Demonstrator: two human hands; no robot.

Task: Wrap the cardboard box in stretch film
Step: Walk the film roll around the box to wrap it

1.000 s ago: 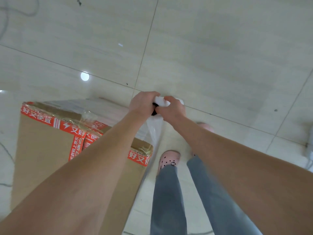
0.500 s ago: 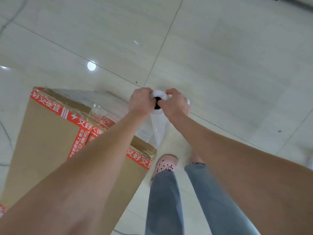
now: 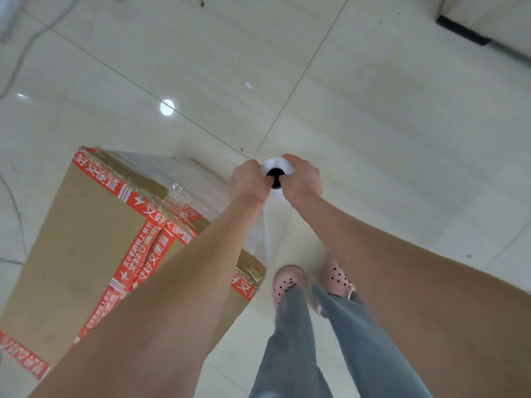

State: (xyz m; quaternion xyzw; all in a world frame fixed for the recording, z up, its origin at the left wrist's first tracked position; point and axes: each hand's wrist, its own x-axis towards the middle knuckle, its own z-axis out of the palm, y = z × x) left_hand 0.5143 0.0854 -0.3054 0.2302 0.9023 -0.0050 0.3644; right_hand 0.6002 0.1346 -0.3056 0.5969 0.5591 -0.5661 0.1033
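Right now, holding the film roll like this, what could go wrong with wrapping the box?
1. The clear stretch film looks bunched into a narrow strip below the white film roll, so it may cover poorly.
2. Left hand and right hand grip only its top end; it might slip.
3. Grey floor cables could trip someone circling the brown cardboard box.

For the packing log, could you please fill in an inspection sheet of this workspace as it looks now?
Surface: glossy pale tiled floor, lamp reflection.
Job's things: tall cardboard box with red printed tape; film already on its far side; stretch film roll held upright, film running towards the box.
Clutter: nothing seen.
Grippers: left hand and right hand both grip the roll's top.
Cables: thin cable on floor, upper left.
Surroundings: dark base top right; pink clogs, grey trousers.
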